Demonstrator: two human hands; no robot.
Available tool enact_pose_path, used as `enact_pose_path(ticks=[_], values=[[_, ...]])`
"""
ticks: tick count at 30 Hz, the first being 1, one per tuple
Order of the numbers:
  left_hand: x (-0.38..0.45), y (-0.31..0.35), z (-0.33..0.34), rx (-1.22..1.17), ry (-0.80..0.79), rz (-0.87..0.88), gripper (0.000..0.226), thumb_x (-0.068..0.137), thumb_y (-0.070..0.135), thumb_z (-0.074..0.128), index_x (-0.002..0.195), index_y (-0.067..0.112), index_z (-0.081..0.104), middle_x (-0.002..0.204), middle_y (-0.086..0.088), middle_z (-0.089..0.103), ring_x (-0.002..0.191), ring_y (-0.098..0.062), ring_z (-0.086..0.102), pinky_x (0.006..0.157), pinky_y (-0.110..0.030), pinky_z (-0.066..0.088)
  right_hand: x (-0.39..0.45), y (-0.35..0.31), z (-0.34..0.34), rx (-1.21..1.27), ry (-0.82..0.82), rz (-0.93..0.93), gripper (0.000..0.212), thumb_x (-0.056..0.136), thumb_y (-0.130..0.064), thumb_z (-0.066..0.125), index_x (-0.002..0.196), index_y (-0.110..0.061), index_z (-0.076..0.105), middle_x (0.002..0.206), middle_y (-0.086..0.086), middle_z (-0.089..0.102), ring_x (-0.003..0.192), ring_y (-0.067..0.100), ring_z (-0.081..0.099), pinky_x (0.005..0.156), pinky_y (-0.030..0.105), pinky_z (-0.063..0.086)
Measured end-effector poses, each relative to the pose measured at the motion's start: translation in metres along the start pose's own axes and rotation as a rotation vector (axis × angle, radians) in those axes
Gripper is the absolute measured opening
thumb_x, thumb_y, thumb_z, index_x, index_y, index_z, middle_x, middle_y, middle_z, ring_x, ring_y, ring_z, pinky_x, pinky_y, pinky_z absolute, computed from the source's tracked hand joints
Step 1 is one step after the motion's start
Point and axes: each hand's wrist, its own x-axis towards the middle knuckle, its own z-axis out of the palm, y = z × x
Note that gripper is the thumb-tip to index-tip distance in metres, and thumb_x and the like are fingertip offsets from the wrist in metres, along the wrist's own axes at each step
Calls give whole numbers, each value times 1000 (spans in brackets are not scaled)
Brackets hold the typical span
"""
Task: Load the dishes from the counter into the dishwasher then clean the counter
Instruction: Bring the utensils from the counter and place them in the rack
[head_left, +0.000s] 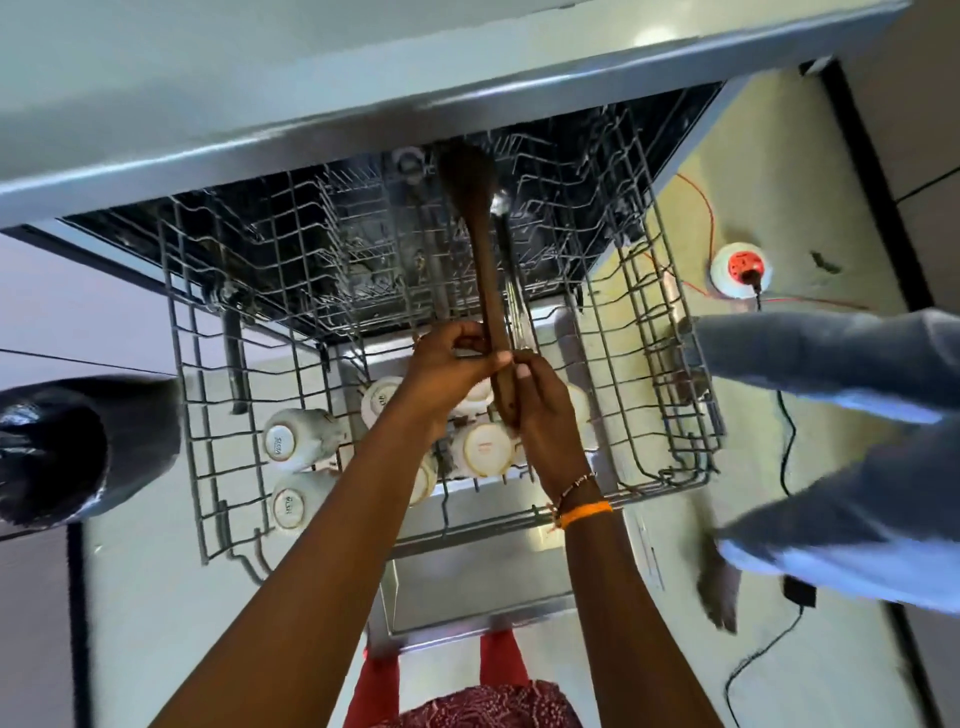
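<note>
Both hands meet above the pulled-out upper rack (670, 395) of the open dishwasher (613, 171), seen from overhead. The left hand (447, 374) has its fingers curled, pinching the handle of a long wooden spoon (485, 270) between thumb and fingertips. The right hand (545, 410) wraps its fingers round the lower end of the same handle, together with a metal spoon (511, 270) that runs just beside the wooden one on its right; the thumb lies across the handles. Both spoons point away from the person, their bowls toward the dishwasher's dark interior under the grey counter edge (363, 130).

The wooden spoon and metal spoon are held above the rack wires; whether either touches the rack cannot be told.

In the rack, below the hands, stand several white cups (488, 449), upside down, bases up. Two more white cups (291, 441) lie at the rack's left side, one behind the other.

The right wrist carries an orange band (587, 512) and a beaded bracelet. A dark rounded object (62, 452) sits at the left edge. On the floor to the right are a round white socket (740, 270) with red wires, a black cable (784, 452), and a blurred grey cloth shape (841, 441).
</note>
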Motion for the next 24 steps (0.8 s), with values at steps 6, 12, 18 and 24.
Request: enact_pose_path(ticks=[6,12,18,24], values=[[8,3,10,-105,-119,-92,29,89,3,57,118,10,59,100,-4,61,82,-9,60,70,-17,50,37,11,-21,-222,137,-18,29,101,-15,32,84,-9,54,59,-5,44,52,8,39,55,27,33],[8,-1,8,-107,-135,-173,30,94,3,48,124,0,53,91,-3,58,77,-10,56,73,-18,44,85,18,-53,-563,208,-89,45,89,-27,30,101,5,58,80,24,63,67,29,53,58,32,30],[7,3,10,-141,-73,-165,30,97,7,44,125,2,54,90,1,59,79,-8,57,79,-17,45,120,38,-68,-709,134,35,23,97,-15,40,108,-2,55,95,28,64,84,41,59,62,30,30],[-1,3,15,-153,-55,-199,29,97,5,43,124,1,55,89,-1,59,75,-7,55,74,-17,43,114,38,-73,-768,97,127,32,98,-25,41,122,-6,50,119,23,54,105,39,56,77,36,41]])
